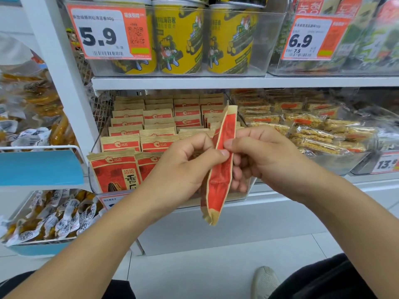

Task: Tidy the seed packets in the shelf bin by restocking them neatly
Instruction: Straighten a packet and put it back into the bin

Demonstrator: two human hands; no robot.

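Observation:
A red and tan seed packet stands edge-on between my hands, in front of the shelf bin. My left hand pinches it from the left with thumb and curled fingers. My right hand pinches it from the right, thumb on the red face, fingers curled behind. The clear shelf bin behind holds several rows of matching seed packets standing upright, front ones showing a sunflower print. The bin's right front part is hidden by my hands.
Yellow snack tubs fill the shelf above, behind a 5.9 price tag. Bagged grain bars lie in the bin to the right. A side rack on the left holds wrapped snacks. A shoe stands on the tiled floor.

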